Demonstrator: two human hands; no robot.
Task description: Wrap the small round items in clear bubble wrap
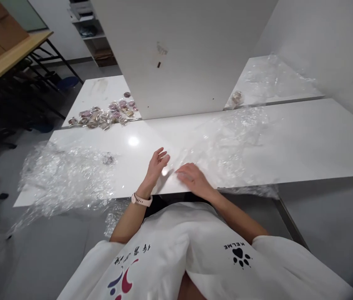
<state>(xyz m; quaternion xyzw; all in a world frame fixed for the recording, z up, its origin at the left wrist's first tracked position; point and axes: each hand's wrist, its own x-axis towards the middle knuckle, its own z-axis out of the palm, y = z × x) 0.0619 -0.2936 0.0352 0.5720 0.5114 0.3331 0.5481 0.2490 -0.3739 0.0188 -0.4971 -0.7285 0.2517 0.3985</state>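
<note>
My left hand [157, 167], with a pale watch [142, 200] on its wrist, is held just above the white table [129, 175]. Its fingers are apart and nothing shows in them. Close by on the right, my right hand [195, 180] is bent down at the tabletop with its fingers curled together. Whatever those fingertips hold, if anything, is hidden. Thin clear plastic bags [226, 156] lie in a loose heap just beyond and beside my right hand. A second crumpled heap of clear plastic bags [67, 179] spreads to the left, with a small wrapped item [108, 158] at its edge.
Several small wrapped items [101, 118] lie clustered at the back left. A tall white panel [185, 54] rises behind the table. One wrapped item [237, 98] and more clear film [270, 77] lie behind on the right. Some plastic hangs over the front edge.
</note>
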